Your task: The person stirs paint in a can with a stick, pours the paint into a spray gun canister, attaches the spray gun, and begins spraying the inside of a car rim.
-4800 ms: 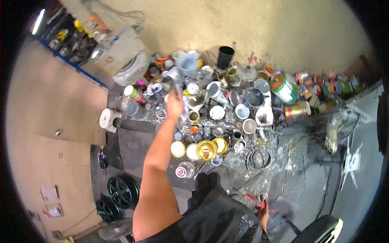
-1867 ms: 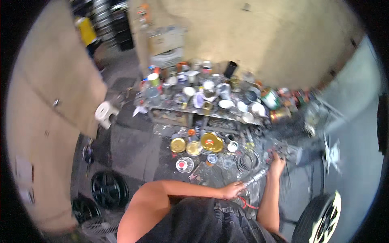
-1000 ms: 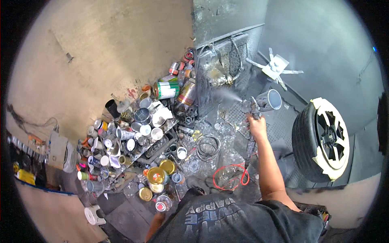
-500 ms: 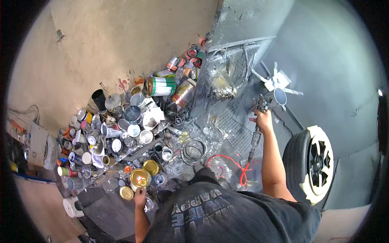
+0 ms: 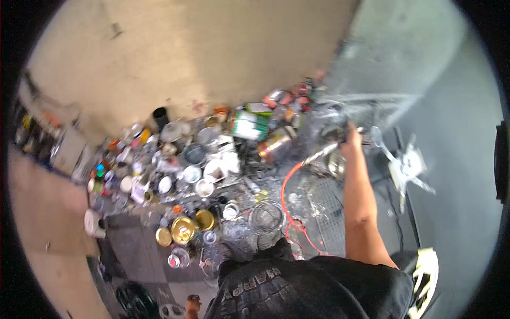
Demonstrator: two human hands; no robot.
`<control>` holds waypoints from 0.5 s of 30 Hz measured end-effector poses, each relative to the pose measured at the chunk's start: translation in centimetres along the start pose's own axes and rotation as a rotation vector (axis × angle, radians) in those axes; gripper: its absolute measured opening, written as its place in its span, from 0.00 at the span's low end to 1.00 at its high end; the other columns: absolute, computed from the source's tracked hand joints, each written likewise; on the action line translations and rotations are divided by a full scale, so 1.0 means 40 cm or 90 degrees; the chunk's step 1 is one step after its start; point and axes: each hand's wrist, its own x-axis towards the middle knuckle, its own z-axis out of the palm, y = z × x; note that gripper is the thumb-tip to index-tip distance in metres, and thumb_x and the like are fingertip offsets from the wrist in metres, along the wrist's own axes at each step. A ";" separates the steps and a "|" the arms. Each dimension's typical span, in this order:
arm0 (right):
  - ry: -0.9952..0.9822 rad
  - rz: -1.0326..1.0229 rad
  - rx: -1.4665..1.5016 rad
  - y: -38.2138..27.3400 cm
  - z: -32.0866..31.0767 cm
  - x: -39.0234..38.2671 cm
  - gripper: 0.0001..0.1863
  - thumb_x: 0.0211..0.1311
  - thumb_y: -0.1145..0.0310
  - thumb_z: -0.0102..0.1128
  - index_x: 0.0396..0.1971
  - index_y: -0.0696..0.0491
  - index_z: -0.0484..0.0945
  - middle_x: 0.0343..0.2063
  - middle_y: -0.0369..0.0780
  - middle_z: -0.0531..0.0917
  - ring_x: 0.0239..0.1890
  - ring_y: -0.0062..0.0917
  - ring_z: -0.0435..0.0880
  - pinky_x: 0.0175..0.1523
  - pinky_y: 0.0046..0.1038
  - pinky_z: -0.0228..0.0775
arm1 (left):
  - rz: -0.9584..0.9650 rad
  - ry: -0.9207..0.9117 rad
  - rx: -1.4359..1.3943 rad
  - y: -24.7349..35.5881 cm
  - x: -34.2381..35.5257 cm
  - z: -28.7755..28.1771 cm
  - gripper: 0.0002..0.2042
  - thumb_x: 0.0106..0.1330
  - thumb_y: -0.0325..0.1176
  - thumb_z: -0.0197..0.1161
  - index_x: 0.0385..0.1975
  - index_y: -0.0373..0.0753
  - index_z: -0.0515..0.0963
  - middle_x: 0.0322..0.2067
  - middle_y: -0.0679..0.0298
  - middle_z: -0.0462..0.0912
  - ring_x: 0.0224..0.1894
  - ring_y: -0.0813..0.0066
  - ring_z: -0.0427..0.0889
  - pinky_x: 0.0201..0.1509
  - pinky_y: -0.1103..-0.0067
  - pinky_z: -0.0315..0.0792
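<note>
My right hand (image 5: 351, 148) is closed around the handle of a spray gun (image 5: 334, 127), held out to the right over the cluttered floor. The gun is blurred, with a cup (image 5: 376, 136) on its far right side. From the handle's lower end a red hose (image 5: 283, 195) curves down to the floor. My left hand (image 5: 193, 305) is low by my body, near a pale grey piece with round holes (image 5: 172, 311); its fingers are too small and blurred to make out. Gold-coloured paint cans (image 5: 183, 230) stand on the floor beyond it.
Several cans, cups and jars crowd the floor along the wall, among them a green and white can (image 5: 249, 125). A coiled hose or wire (image 5: 267, 218) lies near my feet. To the right are a white paper-topped stand (image 5: 409, 167) and a wheel with pale masking (image 5: 425, 276).
My view has swung to the right. The right hand has turned the spray gun, so its handle and hose point left. My left hand has drawn back from the gold cans toward my body.
</note>
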 end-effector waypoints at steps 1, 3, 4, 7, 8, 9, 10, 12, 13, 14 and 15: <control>-0.027 -0.009 0.060 -0.024 -0.009 0.087 0.33 0.70 0.55 0.63 0.68 0.57 0.67 0.60 0.54 0.74 0.57 0.48 0.78 0.58 0.66 0.71 | -0.050 0.040 -0.152 0.011 0.002 0.010 0.10 0.74 0.31 0.57 0.48 0.34 0.76 0.38 0.57 0.85 0.38 0.68 0.86 0.39 0.72 0.81; -0.051 0.093 -0.044 0.032 0.169 0.016 0.43 0.67 0.45 0.65 0.72 0.55 0.62 0.70 0.50 0.68 0.68 0.48 0.71 0.67 0.65 0.60 | -0.126 0.164 -0.312 -0.074 -0.163 0.053 0.12 0.73 0.33 0.60 0.51 0.34 0.76 0.39 0.58 0.85 0.36 0.70 0.86 0.36 0.74 0.80; -0.091 0.106 -0.035 0.039 0.163 0.031 0.43 0.68 0.39 0.60 0.73 0.54 0.63 0.71 0.48 0.67 0.68 0.48 0.72 0.69 0.63 0.60 | -0.102 0.180 -0.287 -0.044 -0.182 0.067 0.13 0.73 0.34 0.61 0.52 0.34 0.76 0.39 0.57 0.85 0.36 0.71 0.86 0.36 0.74 0.80; 0.030 -0.003 -0.189 0.117 0.154 0.032 0.41 0.67 0.45 0.65 0.67 0.64 0.68 0.66 0.47 0.75 0.60 0.43 0.79 0.66 0.45 0.71 | -0.085 0.184 -0.295 -0.045 -0.268 0.183 0.14 0.72 0.35 0.61 0.52 0.35 0.79 0.41 0.53 0.87 0.42 0.67 0.87 0.41 0.72 0.80; 0.050 -0.253 -0.392 0.164 0.056 0.103 0.39 0.66 0.50 0.68 0.64 0.67 0.71 0.63 0.50 0.77 0.56 0.43 0.81 0.63 0.41 0.73 | -0.067 0.170 -0.292 -0.040 -0.266 0.226 0.15 0.70 0.35 0.61 0.52 0.35 0.80 0.41 0.52 0.87 0.45 0.64 0.87 0.44 0.71 0.80; 0.109 -0.298 -0.565 0.209 0.012 0.113 0.42 0.66 0.48 0.68 0.65 0.68 0.68 0.63 0.55 0.76 0.59 0.46 0.79 0.67 0.42 0.69 | -0.001 0.153 -0.150 -0.048 -0.290 0.276 0.17 0.68 0.36 0.62 0.53 0.36 0.80 0.42 0.52 0.87 0.46 0.62 0.87 0.47 0.69 0.79; 0.136 -0.574 -0.647 0.287 0.017 0.056 0.47 0.65 0.47 0.69 0.69 0.68 0.61 0.66 0.60 0.70 0.66 0.50 0.73 0.71 0.45 0.63 | 0.049 0.129 -0.003 -0.055 -0.317 0.324 0.19 0.66 0.38 0.64 0.54 0.37 0.80 0.43 0.51 0.88 0.47 0.60 0.87 0.49 0.68 0.79; -0.113 -0.606 -0.569 0.429 0.128 -0.308 0.39 0.72 0.65 0.63 0.72 0.68 0.55 0.74 0.60 0.58 0.74 0.47 0.63 0.76 0.42 0.55 | 0.095 0.086 0.169 -0.076 -0.358 0.437 0.22 0.63 0.41 0.65 0.56 0.39 0.80 0.46 0.51 0.88 0.49 0.56 0.86 0.53 0.66 0.78; -0.322 -0.468 -0.422 0.513 0.133 -0.400 0.36 0.72 0.70 0.60 0.73 0.65 0.54 0.74 0.56 0.58 0.74 0.46 0.63 0.77 0.42 0.53 | 0.050 0.036 0.137 -0.093 -0.326 0.484 0.23 0.61 0.42 0.66 0.56 0.41 0.81 0.47 0.51 0.87 0.50 0.55 0.86 0.54 0.65 0.78; -0.419 -0.367 -0.442 0.596 0.149 -0.573 0.34 0.72 0.71 0.59 0.72 0.63 0.57 0.72 0.52 0.62 0.71 0.46 0.66 0.76 0.42 0.54 | -0.008 -0.003 0.092 -0.107 -0.301 0.514 0.25 0.59 0.43 0.66 0.57 0.42 0.81 0.48 0.51 0.87 0.50 0.54 0.86 0.55 0.64 0.77; -0.558 -0.215 -0.520 0.671 0.120 -0.706 0.33 0.70 0.68 0.61 0.71 0.62 0.60 0.72 0.53 0.63 0.71 0.45 0.67 0.75 0.41 0.57 | -0.034 -0.028 0.077 -0.112 -0.285 0.527 0.26 0.57 0.44 0.67 0.57 0.44 0.81 0.50 0.51 0.87 0.51 0.53 0.86 0.56 0.64 0.77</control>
